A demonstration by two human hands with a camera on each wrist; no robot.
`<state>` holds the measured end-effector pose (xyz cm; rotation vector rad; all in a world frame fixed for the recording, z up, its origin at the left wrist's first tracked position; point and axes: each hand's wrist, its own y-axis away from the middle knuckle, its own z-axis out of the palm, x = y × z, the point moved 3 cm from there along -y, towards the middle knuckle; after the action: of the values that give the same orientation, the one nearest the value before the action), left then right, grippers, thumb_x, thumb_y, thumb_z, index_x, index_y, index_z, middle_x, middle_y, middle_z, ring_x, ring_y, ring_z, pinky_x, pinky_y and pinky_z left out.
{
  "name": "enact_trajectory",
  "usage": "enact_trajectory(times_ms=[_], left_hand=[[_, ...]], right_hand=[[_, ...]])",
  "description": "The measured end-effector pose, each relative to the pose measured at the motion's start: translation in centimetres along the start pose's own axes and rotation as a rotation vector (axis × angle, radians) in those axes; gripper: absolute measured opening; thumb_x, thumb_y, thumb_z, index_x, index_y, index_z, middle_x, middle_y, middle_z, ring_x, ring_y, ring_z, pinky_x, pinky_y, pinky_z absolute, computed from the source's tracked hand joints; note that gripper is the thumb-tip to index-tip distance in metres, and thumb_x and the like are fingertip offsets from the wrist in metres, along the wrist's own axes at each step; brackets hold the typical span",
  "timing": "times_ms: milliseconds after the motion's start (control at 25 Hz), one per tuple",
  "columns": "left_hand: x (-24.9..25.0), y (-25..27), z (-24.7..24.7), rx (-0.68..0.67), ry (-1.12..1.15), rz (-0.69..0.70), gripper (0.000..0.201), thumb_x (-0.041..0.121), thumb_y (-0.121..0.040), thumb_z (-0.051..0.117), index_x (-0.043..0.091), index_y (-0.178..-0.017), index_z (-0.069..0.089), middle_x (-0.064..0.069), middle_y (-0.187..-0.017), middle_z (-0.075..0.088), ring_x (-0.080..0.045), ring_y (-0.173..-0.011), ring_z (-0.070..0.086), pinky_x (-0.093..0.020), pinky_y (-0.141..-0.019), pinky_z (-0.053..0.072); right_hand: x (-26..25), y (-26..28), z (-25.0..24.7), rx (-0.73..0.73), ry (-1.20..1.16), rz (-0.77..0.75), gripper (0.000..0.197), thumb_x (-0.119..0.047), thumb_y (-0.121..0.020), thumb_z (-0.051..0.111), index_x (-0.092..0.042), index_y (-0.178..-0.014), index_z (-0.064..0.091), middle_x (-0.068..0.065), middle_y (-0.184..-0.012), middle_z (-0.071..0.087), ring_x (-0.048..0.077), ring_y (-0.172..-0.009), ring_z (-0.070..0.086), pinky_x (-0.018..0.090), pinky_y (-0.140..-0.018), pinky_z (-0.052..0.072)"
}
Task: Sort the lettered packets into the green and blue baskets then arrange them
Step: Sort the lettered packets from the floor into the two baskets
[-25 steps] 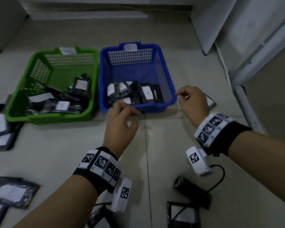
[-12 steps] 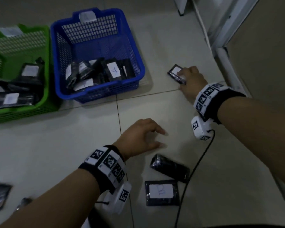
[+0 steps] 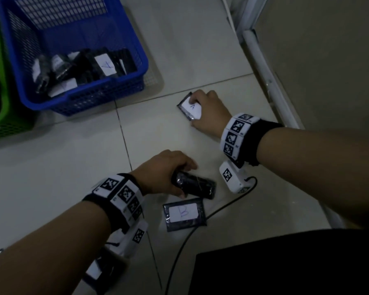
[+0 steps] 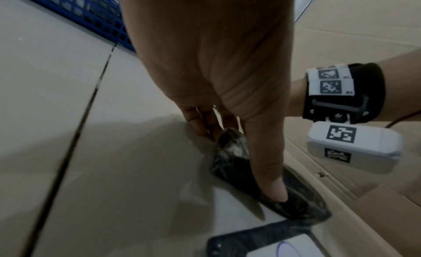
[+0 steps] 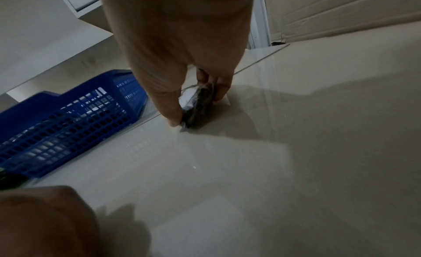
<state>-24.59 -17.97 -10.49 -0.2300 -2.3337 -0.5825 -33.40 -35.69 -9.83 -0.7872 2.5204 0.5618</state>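
Meanwhile, left hand [image 3: 160, 173] fingers clamp a label-less dark plastic packet [image 3: 195, 185]; at one o'clock, right hand [image 3: 209, 113] pinches the A-labelled dark packet [image 3: 190, 108].

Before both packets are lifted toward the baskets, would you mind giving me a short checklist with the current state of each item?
1. Right hand has a grip on the A packet: ok, thumb and fingers pinch its edges.
2. Its letter is readable: ok, an A shows.
3. Left hand has a grip on the dark packet: ok, fingers and thumb curl round it.
4. That packet's letter is readable: cannot tell, no label shows.
5. Blue basket has room: ok, its far half is bare.
6. Cable is clear of the packets: not ok, it runs beside the B packet.
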Motion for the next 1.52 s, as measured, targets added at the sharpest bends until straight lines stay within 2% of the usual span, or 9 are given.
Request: enact_trajectory(times_ms=[240,360,440,520,760,960,1240,1320,1520], left_hand=[[-0.1,0.7,-1.3,0.019,0.097,0.004,0.056,0.040,-0.063,0.082,0.032,-0.112,0.057,0.016,-0.104,0.057,0.003,-0.089,0.050,0.002,-0.078,0.032],[-1.2,1.8,-2.9,0.090,0.337,-0.133,0.040,0.058,-0.065,0.061,0.050,-0.103,0.054,0.014,-0.103,0.065,0.001,-0.090,0.060,-0.015,-0.083,0.045],[-2.0,2.4,-3.9,0.201,0.652,-0.265,0.031,0.050,-0.078,0.052,0.042,-0.106,0.058,0.000,-0.103,0.068,-0.016,-0.089,0.067,-0.030,-0.080,0.051],[-2.3,3.2,-4.7,0.327,1.037,-0.377,0.022,0.031,-0.095,0.039,0.026,-0.105,0.058,-0.015,-0.097,0.067,-0.023,-0.069,0.069,-0.027,-0.059,0.051],[-3.7,4.8,-7.0,0.566,1.429,-0.332,0.018,0.030,-0.095,0.045,0.014,-0.099,0.053,-0.004,-0.078,0.058,-0.014,-0.057,0.060,-0.018,-0.042,0.033],[-4.3,6.2,-8.7,0.751,1.326,-0.330,0.014,0.011,-0.095,0.045,0.016,-0.097,0.058,-0.003,-0.079,0.061,-0.022,-0.071,0.068,-0.025,-0.058,0.051],[-6.7,8.9,-15.8,1.329,0.722,-0.363,0.027,0.026,-0.089,0.061,0.025,-0.109,0.043,0.005,-0.095,0.064,-0.013,-0.079,0.062,-0.026,-0.064,0.051],[-8.3,8.7,-17.9,1.318,0.541,-0.461,0.027,0.035,-0.086,0.063,0.024,-0.105,0.047,0.000,-0.102,0.064,-0.016,-0.090,0.064,-0.032,-0.076,0.053],[-10.3,7.1,-20.4,1.161,0.181,-0.543,0.033,0.040,-0.087,0.057,0.016,-0.110,0.057,-0.011,-0.117,0.057,-0.025,-0.103,0.058,-0.035,-0.090,0.049]], right_hand=[[-1.1,1.6,-1.4,-0.054,-0.030,0.055,0.054,-0.013,-0.075,0.068,-0.019,-0.123,0.046,0.014,-0.121,0.041,0.032,-0.095,0.055,0.032,-0.081,0.049],[-1.5,2.1,-2.0,-0.033,-0.077,0.029,0.053,-0.013,-0.074,0.069,-0.018,-0.122,0.047,0.013,-0.117,0.047,0.029,-0.099,0.053,0.028,-0.077,0.043],[-2.1,2.4,-2.2,0.001,-0.136,0.005,0.050,-0.012,-0.073,0.069,-0.017,-0.119,0.049,0.012,-0.116,0.049,0.025,-0.100,0.052,0.024,-0.076,0.038],[-3.0,2.4,-2.3,0.043,-0.206,-0.021,0.047,-0.011,-0.072,0.069,-0.017,-0.115,0.052,0.009,-0.116,0.052,0.018,-0.099,0.051,0.021,-0.075,0.036],[-6.3,1.5,-1.1,0.128,-0.383,-0.102,0.039,-0.019,-0.068,0.070,-0.031,-0.100,0.051,0.009,-0.108,0.059,0.021,-0.092,0.061,0.026,-0.072,0.046],[-9.1,0.6,-0.7,0.186,-0.483,-0.167,0.037,-0.020,-0.068,0.069,-0.029,-0.100,0.052,0.008,-0.106,0.059,0.020,-0.089,0.062,0.035,-0.072,0.055],[-15.4,-3.9,-1.8,0.231,-0.469,-0.250,0.030,-0.010,-0.077,0.068,-0.012,-0.106,0.059,0.007,-0.113,0.058,0.017,-0.094,0.059,0.015,-0.079,0.045],[-16.8,-6.4,-1.8,0.175,-0.376,-0.201,0.028,-0.011,-0.081,0.066,-0.011,-0.109,0.062,0.006,-0.116,0.048,0.015,-0.090,0.055,0.008,-0.077,0.039],[-17.0,-10.6,-0.1,-0.025,-0.075,-0.141,0.037,-0.019,-0.086,0.061,-0.012,-0.122,0.061,0.014,-0.131,0.053,0.027,-0.111,0.059,0.027,-0.098,0.043]])
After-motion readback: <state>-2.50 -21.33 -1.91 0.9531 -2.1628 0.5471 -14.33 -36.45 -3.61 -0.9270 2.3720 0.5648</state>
